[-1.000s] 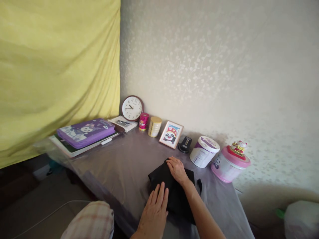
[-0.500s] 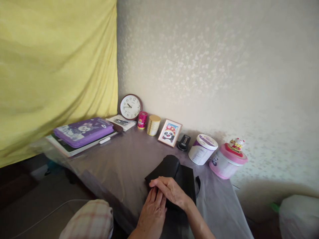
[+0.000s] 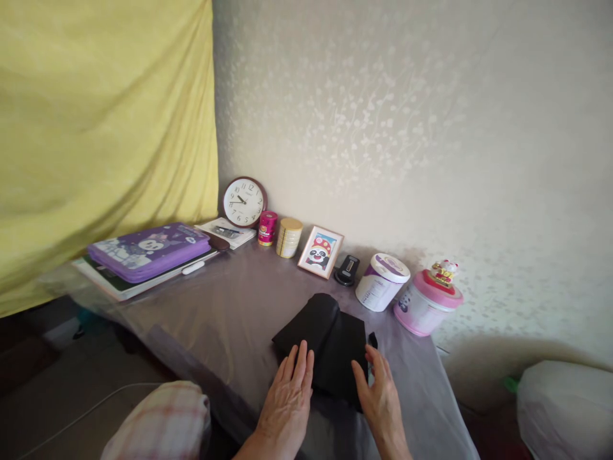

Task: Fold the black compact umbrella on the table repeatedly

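Observation:
A folded black cloth point(image 3: 330, 338) lies on the plastic-covered table point(image 3: 230, 313) in front of me. My left hand point(image 3: 290, 399) rests flat on the cloth's near left edge, fingers stretched out. My right hand point(image 3: 380, 396) is at the cloth's near right edge, fingers spread and slightly curled, touching the fabric. A black strap end pokes out at the cloth's right side. Neither hand holds anything.
Along the wall stand a round clock point(image 3: 244, 202), a red tin point(image 3: 267, 228), a gold tin point(image 3: 289, 237), a panda picture frame point(image 3: 320, 252), a small black device point(image 3: 347, 269), a white-purple tub point(image 3: 382, 282) and a pink tub point(image 3: 428, 302). A purple case point(image 3: 146, 251) lies on books at left.
My right hand slid from the cloth's far part back toward me, crossed over my left hand, then moved out to the cloth's right edge. The view shifted slightly.

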`<state>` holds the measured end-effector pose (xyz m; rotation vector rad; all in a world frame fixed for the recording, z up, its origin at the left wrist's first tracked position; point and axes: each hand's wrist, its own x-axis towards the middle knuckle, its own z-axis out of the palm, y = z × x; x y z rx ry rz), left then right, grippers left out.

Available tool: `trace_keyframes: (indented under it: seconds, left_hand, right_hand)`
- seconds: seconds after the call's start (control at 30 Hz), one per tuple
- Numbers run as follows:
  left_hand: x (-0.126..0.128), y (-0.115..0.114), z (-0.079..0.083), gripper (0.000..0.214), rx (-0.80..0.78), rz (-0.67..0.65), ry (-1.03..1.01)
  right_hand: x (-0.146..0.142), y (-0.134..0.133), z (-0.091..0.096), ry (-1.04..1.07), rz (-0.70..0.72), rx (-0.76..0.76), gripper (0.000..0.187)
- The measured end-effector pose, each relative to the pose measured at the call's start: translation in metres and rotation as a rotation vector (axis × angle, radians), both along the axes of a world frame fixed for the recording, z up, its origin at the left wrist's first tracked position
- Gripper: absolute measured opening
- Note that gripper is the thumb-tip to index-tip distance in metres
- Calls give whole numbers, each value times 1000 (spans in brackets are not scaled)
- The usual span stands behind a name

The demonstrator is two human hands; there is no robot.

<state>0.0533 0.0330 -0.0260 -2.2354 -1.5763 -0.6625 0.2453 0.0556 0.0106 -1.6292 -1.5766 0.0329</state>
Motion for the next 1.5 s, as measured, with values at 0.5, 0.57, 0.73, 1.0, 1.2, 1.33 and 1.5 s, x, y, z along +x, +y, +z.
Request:
trace_keyframes:
  seconds: [0.5,0.57,0.73,1.0,1.2,1.33,1.5]
  left_hand:
    - [-1,1,-6,64,-39,-8,27]
    - [-1,1,-6,64,-47,-16,27]
    - [-2,-1,-8,67,-55,-5,-1]
    - [-6,-3,-1,76,-30,-19,-26]
    - [-10,-5,2,77,-29,-52,-47]
    - [-10,-6,3,79,-36,-50,-40]
    - [-9,-6,3,83,-37,-38,-42]
  right_hand:
    - [-9,-20,-9,26,-86,-129,45]
    - [-10,-23,-10,18,-97,-186,48]
    - [-24,-35,-9,27,-64,-276,44]
    - [-48,-37,-5,-74,-108,-215,46]
    - [-60,-35,-1,-152,-130,-133,41]
    - [-60,-35,-3,-167,-151,-152,42]
    - [-48,-33,-6,-144,-187,-81,51]
